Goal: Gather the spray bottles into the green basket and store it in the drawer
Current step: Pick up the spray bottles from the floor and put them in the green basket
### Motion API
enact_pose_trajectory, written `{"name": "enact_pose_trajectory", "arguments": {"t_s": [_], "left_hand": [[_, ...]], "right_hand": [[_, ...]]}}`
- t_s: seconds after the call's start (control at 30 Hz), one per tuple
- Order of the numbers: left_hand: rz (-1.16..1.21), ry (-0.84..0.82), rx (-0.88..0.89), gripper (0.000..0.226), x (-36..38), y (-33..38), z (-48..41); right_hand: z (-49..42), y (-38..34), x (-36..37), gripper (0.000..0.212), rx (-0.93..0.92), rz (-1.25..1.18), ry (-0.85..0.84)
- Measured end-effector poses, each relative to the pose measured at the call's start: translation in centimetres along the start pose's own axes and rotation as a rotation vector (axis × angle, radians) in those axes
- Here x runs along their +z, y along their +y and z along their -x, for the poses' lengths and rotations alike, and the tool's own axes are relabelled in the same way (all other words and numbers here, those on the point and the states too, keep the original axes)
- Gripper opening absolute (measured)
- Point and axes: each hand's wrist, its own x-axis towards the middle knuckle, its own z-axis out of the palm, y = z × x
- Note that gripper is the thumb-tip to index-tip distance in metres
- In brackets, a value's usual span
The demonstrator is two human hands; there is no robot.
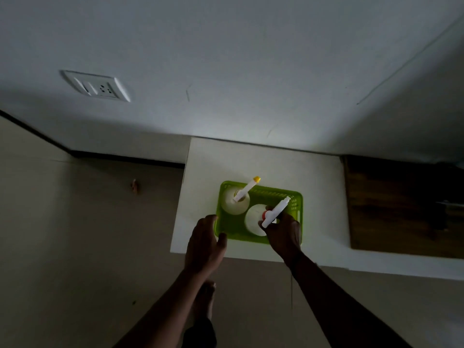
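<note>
Basket [296, 204], green and slotted, sits on the white cabinet top [313, 177] just ahead of your fingers, and two spray bottles stand upright inside it. Nearest your right hand [285, 233] is the bottle with the white nozzle [253, 219] and a red collar; your fingers curl around its neck under the trigger head, clamped on it, with its base down in the basket's near right part. Beyond your left fingertips, in the far left part, stands the bottle with the yellow nozzle tip [236, 203], untouched. Your left hand [204, 243] rests at the basket's near left corner with fingers spread and thumb against the rim; you cannot tell whether it truly grips the wall. Right of your right hand lies a dark wooden surface [401, 207], too dim to make out. Left of your left hand, the floor [88, 222] is in shadow, and a wall socket [96, 86] shows above. Your bare foot [204, 300] peeks between your forearms.
</note>
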Motion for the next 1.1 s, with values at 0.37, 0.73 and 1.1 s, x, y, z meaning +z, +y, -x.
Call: {"name": "enact_pose_trajectory", "arguments": {"t_s": [0.37,0.73,1.1], "left_hand": [[-0.014,0.018,-0.001,0.051,1.3,0.1,0.2],[-0.032,0.014,0.024,0.053,2.9,1.1,1.5],[-0.074,-0.026,0.080,0.054,8.4,4.4,6.6]], "right_hand": [[0.4,0.7,1.7,0.035,0.009,0.018,-0.051],[2.1,2.1,0.1,0.049,0.022,-0.039,-0.099],[6.7,10.7,-6.9,0.066,0.174,-0.138,-0.076]]}}
